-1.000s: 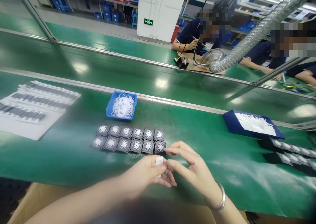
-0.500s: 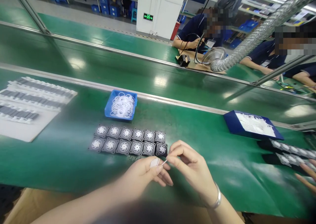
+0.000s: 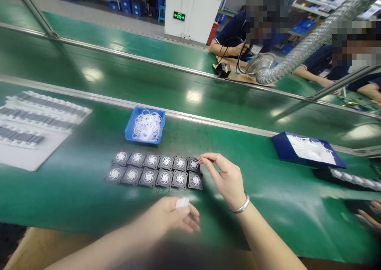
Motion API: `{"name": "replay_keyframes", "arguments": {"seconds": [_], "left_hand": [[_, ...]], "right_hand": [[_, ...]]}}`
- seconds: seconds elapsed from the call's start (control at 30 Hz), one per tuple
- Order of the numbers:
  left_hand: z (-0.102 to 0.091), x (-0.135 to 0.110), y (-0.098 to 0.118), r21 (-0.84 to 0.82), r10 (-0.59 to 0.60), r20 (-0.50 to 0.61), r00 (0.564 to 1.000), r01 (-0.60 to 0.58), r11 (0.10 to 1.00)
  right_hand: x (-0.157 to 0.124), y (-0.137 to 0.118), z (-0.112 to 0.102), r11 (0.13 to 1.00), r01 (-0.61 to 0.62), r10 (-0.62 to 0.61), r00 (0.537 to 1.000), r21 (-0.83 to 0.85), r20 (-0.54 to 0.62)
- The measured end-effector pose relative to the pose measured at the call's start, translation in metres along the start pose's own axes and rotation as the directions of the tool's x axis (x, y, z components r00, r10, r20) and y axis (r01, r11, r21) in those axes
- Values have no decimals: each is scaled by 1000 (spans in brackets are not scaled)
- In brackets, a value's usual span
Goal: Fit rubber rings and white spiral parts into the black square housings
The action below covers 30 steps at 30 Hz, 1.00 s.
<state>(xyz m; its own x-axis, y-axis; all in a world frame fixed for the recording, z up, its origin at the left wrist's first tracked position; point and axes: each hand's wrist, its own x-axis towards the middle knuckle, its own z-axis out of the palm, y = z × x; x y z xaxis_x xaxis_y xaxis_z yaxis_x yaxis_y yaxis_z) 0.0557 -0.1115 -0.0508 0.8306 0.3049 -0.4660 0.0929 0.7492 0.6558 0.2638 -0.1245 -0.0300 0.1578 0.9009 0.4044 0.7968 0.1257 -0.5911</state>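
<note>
Two rows of black square housings (image 3: 149, 177), each with a white spiral-bladed centre, lie on the green table. My right hand (image 3: 228, 176), with a silver bangle at the wrist, pinches a thin white strip (image 3: 199, 161) at the right end of the far row. The strip's tip is over or touching the last housing (image 3: 193, 164) there; I cannot tell which. Nearer to me, my left hand (image 3: 174, 218) is closed on a small stack of white strips (image 3: 182, 202), held between thumb and palm, its other fingers loosely curled.
Behind the rows stands a blue bin (image 3: 131, 133) of white rings. A dark blue box (image 3: 281, 153) of white pieces is at right, near more housings (image 3: 354, 180) and another person's hand (image 3: 370, 218). On the left lies a white board (image 3: 32, 161) with grey-and-white strips. Co-workers sit beyond the metal rail.
My right hand has moved away from my left, forward to the far row's right end, carrying the thin strip. My left hand has dropped slightly toward me. The other person's hand at right shifted.
</note>
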Motion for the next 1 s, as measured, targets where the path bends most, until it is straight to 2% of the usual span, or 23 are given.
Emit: {"name": "replay_keyframes", "arguments": {"seconds": [0.17,0.37,0.5,0.53,0.63,0.67,0.7,0.73,0.8,0.83,0.93,1.0], "left_hand": [[-3,2,-7,14,13,37,999,-13,1000],[-1,1,-6,29,34,8,999,-35,999],[0,-1,-2,53,41,-19,999,-40,998],[1,-2,-1,62,48,-26,998,-47,997],[0,-4,1,98,94,-31,995,-91,991],[0,-4,1,105,116,-30,993,-112,988],[1,-4,1,112,140,-24,990,-137,984],[1,-4,1,123,165,-14,986,-162,979],[3,-3,1,163,216,16,976,-215,963],[4,-3,0,188,236,30,971,-238,953],[8,-1,-3,237,268,37,963,-268,934],[10,-1,-6,235,271,32,962,-271,933]], "right_hand": [[4,0,-2,1000,9,-9,1000,1,5],[2,4,3,998,59,-59,998,-25,14],[4,6,1,992,112,-105,989,-66,102],[5,4,-3,989,122,-113,989,-88,94],[3,-10,-21,982,93,-108,991,-167,-84],[0,-16,-26,985,77,-94,990,-157,-106],[-5,-24,-30,991,71,-78,995,-112,-56],[-11,-30,-31,997,68,-66,997,-30,51],[-25,-41,-26,986,14,-59,961,166,271],[-32,-44,-21,971,-32,-48,945,236,324],[-48,-46,-6,943,-147,48,948,297,314],[-53,-43,-3,942,-166,75,952,293,295]]}}
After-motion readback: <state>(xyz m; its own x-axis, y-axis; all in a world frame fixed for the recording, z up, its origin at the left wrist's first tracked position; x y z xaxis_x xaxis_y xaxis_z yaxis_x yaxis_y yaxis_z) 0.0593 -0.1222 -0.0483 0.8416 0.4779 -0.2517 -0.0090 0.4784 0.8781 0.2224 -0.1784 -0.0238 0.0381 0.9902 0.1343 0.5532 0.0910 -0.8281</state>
